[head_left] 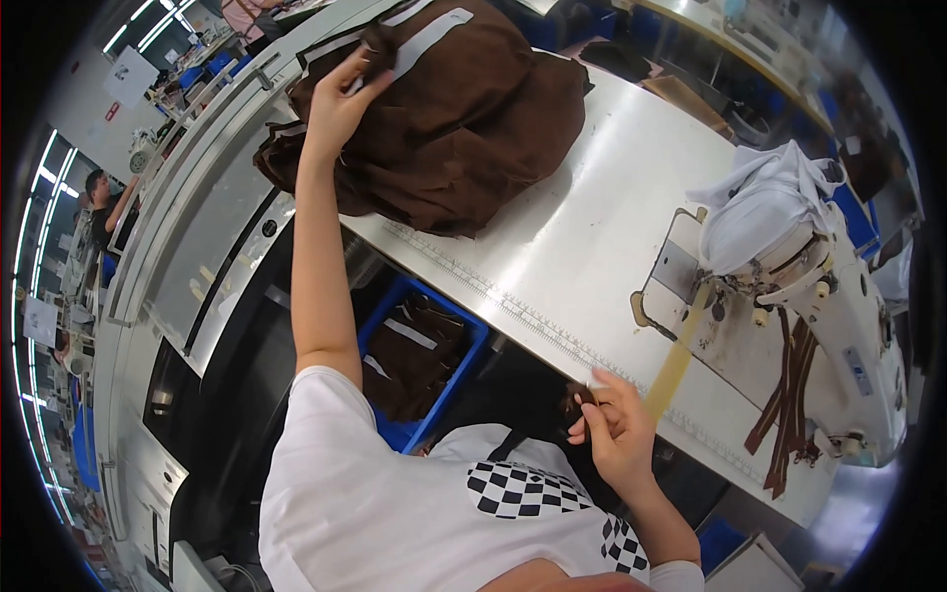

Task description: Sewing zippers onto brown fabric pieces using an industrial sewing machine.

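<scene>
My left hand (340, 104) reaches to the far left, its fingers closed on a bunched bit of dark brown fabric (379, 49). Beneath it lies a heap of brown fabric pieces (464, 128), some with white strips along them. Close to the table's front edge, my right hand (619, 424) is bent round a small dark brown piece (580, 402). Its kind is hard to make out, as the fingers partly cover it. The sewing machine (848, 326), draped with a white cloth (764, 202), stands to the right of that hand.
Brown zipper-like strips (789, 405) lie beside the machine. Yellow tape (681, 350) crosses the white tabletop (582, 227), whose front edge bears a ruler scale. Below, a blue bin (472, 367) holds more brown pieces. Another person (107, 212) sits far left.
</scene>
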`<action>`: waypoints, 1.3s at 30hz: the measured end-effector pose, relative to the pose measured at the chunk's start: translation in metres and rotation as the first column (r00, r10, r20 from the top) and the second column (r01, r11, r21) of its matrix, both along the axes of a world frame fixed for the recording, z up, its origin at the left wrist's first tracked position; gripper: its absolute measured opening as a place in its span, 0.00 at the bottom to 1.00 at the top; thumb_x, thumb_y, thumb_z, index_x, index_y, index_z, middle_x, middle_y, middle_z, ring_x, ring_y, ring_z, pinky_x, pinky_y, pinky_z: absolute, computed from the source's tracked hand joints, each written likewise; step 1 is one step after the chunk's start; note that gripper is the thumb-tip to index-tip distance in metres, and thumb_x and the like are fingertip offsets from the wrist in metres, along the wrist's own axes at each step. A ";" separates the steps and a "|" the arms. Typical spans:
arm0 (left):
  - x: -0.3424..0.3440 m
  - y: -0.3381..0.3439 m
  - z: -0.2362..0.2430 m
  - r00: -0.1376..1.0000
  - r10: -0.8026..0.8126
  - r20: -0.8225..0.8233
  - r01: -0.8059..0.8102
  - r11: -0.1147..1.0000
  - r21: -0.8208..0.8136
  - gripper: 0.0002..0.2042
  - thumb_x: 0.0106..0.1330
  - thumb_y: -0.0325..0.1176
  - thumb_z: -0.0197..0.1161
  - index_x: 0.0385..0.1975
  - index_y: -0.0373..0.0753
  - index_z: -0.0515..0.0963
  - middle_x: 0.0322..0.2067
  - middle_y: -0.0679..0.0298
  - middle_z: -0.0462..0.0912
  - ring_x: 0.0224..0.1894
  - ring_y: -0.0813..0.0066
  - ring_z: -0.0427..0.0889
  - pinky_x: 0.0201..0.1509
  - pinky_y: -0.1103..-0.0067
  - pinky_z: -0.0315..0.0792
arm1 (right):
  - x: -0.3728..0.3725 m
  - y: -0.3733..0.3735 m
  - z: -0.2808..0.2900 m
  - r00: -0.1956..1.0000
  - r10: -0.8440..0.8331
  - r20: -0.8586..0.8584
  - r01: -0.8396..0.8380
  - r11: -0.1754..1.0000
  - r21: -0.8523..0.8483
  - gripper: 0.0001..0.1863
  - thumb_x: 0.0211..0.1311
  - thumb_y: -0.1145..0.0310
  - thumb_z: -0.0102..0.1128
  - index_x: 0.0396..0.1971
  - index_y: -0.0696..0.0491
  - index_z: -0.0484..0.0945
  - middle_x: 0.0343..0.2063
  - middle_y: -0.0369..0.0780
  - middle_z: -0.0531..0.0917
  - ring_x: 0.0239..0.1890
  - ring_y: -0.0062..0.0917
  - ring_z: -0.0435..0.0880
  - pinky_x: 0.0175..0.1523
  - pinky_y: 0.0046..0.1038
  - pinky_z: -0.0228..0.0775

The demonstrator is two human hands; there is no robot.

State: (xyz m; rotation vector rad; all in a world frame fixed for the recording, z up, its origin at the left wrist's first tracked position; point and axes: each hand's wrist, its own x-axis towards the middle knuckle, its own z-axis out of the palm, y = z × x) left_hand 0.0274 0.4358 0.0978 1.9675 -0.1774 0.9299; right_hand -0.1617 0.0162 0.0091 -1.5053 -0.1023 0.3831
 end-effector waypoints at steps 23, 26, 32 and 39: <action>-0.028 -0.320 -0.078 0.710 -0.479 -0.516 0.697 0.583 0.418 0.22 0.53 0.45 0.71 0.26 0.27 0.76 0.24 0.48 0.81 0.27 0.50 0.81 0.33 0.67 0.77 | 0.013 -0.044 0.002 0.926 0.329 -0.186 -0.373 0.874 -0.311 0.19 0.66 0.59 0.55 0.31 0.64 0.79 0.22 0.44 0.82 0.26 0.26 0.84 0.33 0.27 0.74; -0.029 -0.340 -0.103 0.809 -0.304 -0.503 0.571 0.612 0.547 0.21 0.53 0.43 0.67 0.33 0.29 0.72 0.31 0.48 0.80 0.32 0.47 0.81 0.36 0.63 0.78 | 0.003 -0.064 0.010 0.923 0.367 -0.117 -0.383 0.841 -0.383 0.13 0.69 0.68 0.51 0.36 0.64 0.79 0.27 0.41 0.82 0.29 0.20 0.82 0.36 0.23 0.73; -0.008 -0.322 -0.090 0.239 -0.598 -0.765 0.561 0.728 -0.394 0.05 0.59 0.30 0.63 0.27 0.37 0.76 0.26 0.72 0.75 0.31 0.82 0.76 0.35 0.82 0.73 | 0.017 -0.095 0.029 0.973 0.009 -0.231 0.001 0.999 0.045 0.14 0.65 0.80 0.51 0.51 0.58 0.73 0.29 0.39 0.83 0.32 0.16 0.82 0.39 0.18 0.72; 0.000 -0.321 -0.099 0.841 -0.087 -0.534 0.447 0.667 0.596 0.13 0.59 0.30 0.64 0.44 0.43 0.74 0.50 0.57 0.68 0.38 0.57 0.77 0.43 0.68 0.73 | 0.097 -0.112 -0.016 0.983 -0.157 0.091 0.178 0.937 -0.302 0.10 0.60 0.73 0.61 0.41 0.60 0.76 0.27 0.38 0.83 0.27 0.15 0.80 0.33 0.15 0.68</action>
